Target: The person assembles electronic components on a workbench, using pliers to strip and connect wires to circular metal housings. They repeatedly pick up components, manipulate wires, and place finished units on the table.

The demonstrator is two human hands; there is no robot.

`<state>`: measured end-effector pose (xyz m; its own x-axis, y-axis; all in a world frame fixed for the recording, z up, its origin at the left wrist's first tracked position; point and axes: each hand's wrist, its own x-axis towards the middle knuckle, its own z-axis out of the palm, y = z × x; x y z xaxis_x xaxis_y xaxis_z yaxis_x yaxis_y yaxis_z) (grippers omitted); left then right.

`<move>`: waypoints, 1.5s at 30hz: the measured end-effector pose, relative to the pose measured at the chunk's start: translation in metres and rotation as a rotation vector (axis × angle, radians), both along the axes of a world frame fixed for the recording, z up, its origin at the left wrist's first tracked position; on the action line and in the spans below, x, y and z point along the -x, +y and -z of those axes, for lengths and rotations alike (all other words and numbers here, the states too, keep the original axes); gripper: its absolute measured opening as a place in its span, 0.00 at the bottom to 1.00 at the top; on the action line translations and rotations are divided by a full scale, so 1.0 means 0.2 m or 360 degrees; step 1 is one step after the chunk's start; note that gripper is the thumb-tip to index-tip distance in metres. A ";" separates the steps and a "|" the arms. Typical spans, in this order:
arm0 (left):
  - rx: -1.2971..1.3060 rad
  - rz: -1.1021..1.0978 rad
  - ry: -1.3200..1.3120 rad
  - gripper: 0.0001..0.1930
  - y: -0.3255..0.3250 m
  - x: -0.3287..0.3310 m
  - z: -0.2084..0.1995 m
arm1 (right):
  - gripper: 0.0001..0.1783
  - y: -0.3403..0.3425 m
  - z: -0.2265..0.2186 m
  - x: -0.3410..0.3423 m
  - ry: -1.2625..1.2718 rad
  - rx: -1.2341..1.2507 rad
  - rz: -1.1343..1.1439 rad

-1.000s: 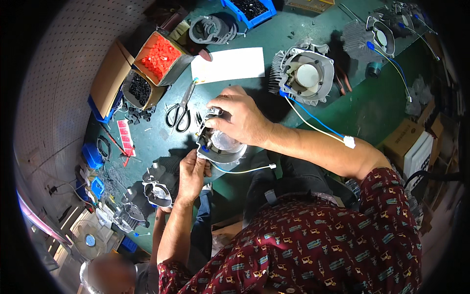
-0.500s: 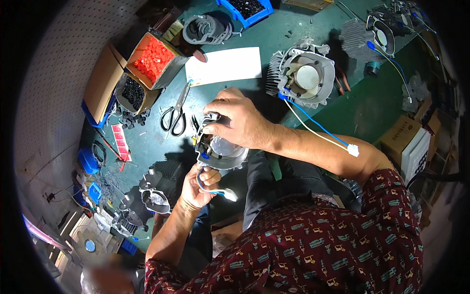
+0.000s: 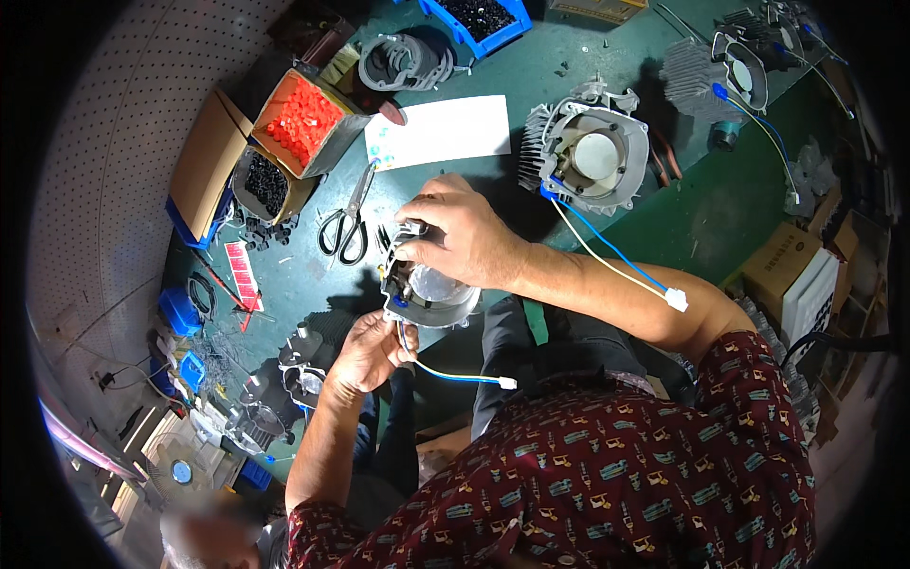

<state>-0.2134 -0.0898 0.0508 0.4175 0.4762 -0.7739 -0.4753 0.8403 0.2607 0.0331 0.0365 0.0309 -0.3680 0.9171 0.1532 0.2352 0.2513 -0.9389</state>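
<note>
Since half a second ago, the small round metal motor housing [image 3: 431, 294] has been lifted slightly farther from the bench edge, and its blue and white lead [image 3: 455, 374] now hangs lower. The housing is held above the near edge of the green workbench [image 3: 720, 209], between both hands. The right hand [image 3: 464, 232] is curled over its top, with fingers pressed down on the upper rim. The left hand [image 3: 365, 351] is cupped beneath, its fingers pinched on the lead where it leaves the housing. A white plug is seen at the lead's free end.

Just left of the hands, scissors [image 3: 349, 223] are laid on the bench. Beyond them, a white sheet [image 3: 441, 133] is seen, beside a cardboard box of red caps [image 3: 303, 123] and a tub of black parts [image 3: 267, 185]. To the right, a larger finned motor housing [image 3: 588, 156] is placed, with blue and white wires trailing from it. A blue bin [image 3: 479, 19] is set at the far edge.
</note>
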 end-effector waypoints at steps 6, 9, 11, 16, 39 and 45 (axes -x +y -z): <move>-0.0575 0.0599 0.0597 0.14 0.06 0.00 0.00 | 0.22 0.00 0.01 -0.01 0.0031 0.0020 0.0019; -0.1137 0.0988 0.1232 0.07 0.07 -0.04 -0.03 | 0.22 -0.01 0.01 -0.01 0.0072 0.0026 0.0053; -0.1671 0.1084 0.1674 0.03 0.07 -0.08 -0.04 | 0.21 -0.01 0.00 -0.01 0.0085 0.0015 0.0069; -0.2029 0.1132 0.2079 0.09 0.02 -0.07 0.00 | 0.20 -0.02 0.00 -0.03 0.0059 -0.0052 0.0085; -0.0742 0.0776 0.1441 0.12 0.03 -0.13 -0.13 | 0.21 -0.05 -0.01 0.00 0.0048 0.0100 0.0021; -0.1118 0.1414 0.1878 0.11 0.06 -0.08 -0.13 | 0.21 -0.05 -0.01 0.01 0.0004 0.0125 0.0016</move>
